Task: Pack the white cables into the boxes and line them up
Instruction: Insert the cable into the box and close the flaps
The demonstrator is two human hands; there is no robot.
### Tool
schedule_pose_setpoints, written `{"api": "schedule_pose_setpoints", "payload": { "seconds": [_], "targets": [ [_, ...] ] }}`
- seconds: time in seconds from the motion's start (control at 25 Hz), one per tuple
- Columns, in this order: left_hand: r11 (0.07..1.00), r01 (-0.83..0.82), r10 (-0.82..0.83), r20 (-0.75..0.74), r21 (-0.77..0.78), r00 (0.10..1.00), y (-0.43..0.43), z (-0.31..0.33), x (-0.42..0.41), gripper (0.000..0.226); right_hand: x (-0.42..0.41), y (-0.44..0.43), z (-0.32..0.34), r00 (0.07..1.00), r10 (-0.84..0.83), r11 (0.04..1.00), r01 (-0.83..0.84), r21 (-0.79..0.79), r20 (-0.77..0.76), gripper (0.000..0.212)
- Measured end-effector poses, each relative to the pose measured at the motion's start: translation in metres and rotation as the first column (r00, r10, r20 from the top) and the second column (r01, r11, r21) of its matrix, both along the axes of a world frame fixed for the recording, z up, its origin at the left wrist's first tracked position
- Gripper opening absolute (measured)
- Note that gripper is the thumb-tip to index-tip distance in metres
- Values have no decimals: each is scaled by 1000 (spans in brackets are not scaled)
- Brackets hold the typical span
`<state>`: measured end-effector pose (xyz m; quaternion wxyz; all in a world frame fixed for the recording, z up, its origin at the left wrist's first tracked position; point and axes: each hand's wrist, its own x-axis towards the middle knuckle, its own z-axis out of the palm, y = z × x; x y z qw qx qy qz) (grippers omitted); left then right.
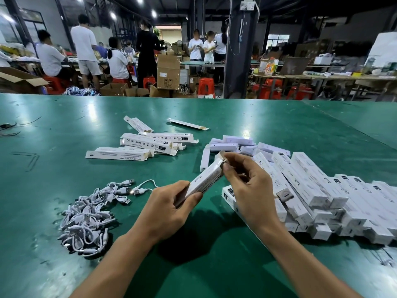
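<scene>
Item: one white box (pixel 207 179), long and narrow, held tilted above the table (pixel 64 168) at centre, its far end raised. The left hand (pixel 169 209) grips the near end, thumb along the side and fingers curled under it. The right hand (pixel 247 186) pinches the far end at the open flap, its fingers bent and close together. Cables (pixel 90 216): a white tangled pile lying left of the hands, near the front. One loose cable (pixel 142 189) lies just beyond the pile, its plug beside the left hand. Open boxes (pixel 146 144): a scattered group with flaps out, lying flat farther back and left of centre, well apart from the pile. Stack (pixel 311 194): closed white boxes in overlapping rows at the right, touching one another, the nearest just beside the right wrist. Small boxes (pixel 232 145): a loose heap behind the held box. Bare green surface shows between the pile and the open boxes, under the forearms, and across the far half up to the straight far edge. Beyond that edge are people (pixel 86 44), cartons (pixel 168 72) and red stools (pixel 206 86).
</scene>
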<state>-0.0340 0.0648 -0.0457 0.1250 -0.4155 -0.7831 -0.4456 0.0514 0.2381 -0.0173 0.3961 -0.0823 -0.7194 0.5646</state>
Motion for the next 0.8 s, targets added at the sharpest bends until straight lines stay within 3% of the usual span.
{"api": "schedule_pose_setpoints", "payload": {
  "seconds": [0.2,0.44,0.64,0.8],
  "targets": [
    [1000,-18,18,31,12,999,-4,4,2,35,1,3,1,996,76,997,-77,5,41,4],
    [998,-17,14,55,55,998,-4,7,6,26,-2,-4,-1,991,78,994,-86,72,106,25],
    [999,7,-11,74,53,997,-4,4,6,35,4,-8,7,962,213,972,-227,68,173,47],
    [998,-24,21,44,61,999,-3,5,4,26,3,-6,7,978,122,980,-146,134,171,24]
  ]
}}
